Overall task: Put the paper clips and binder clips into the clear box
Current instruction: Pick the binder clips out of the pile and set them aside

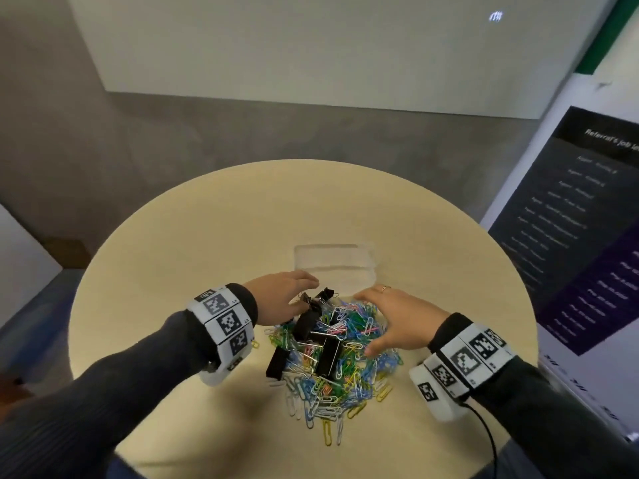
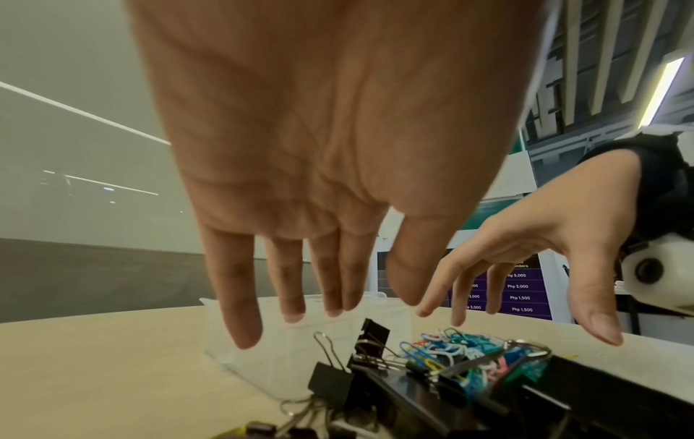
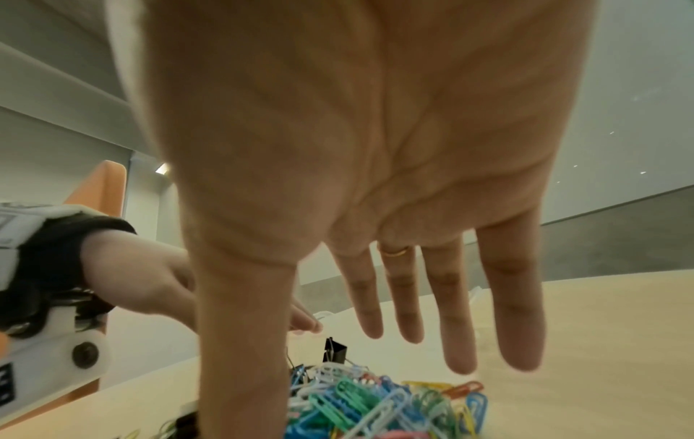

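The heap of paper clips [image 1: 340, 368] and perhaps six binder clips [image 1: 326, 354] is flanked on the counter [image 1: 179, 243] by the left hand [image 1: 281, 299] and right hand [image 1: 397, 323], fingers spread, nothing held. The clear box [image 1: 333, 267], long axis crosswise, lies just beyond, empty.

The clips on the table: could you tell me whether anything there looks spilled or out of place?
Yes. Coloured paper clips and black binder clips lie in one tangled heap on the round table, just in front of the clear box, which looks empty.
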Demonstrator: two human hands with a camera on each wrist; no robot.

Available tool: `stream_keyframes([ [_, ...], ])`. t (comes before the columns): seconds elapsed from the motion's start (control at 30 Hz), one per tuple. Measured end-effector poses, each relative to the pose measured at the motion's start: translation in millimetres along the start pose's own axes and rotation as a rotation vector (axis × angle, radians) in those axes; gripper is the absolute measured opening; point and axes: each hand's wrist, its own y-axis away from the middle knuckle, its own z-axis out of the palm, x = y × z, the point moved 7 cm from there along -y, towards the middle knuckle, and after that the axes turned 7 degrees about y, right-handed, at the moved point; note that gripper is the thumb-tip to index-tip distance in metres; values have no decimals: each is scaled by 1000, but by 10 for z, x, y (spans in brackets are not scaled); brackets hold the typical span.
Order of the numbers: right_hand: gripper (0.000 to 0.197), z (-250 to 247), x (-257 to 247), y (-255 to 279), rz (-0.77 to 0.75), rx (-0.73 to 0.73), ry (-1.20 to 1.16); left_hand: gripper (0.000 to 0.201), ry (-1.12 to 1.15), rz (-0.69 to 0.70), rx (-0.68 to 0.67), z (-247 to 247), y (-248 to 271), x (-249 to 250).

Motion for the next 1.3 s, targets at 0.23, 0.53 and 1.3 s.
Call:
stream_keyframes([
  [0.23,94,104,-83,-56,7,-27,23,49,52,-61,-12,61,80,2],
  [0.53,36,8,-26,-56,54,157,-46,48,131,-107,-3,54,149,-82],
  [1.3,9,-389,305,-235,143,423,-744,29,214,43,295,-120,466,21],
])
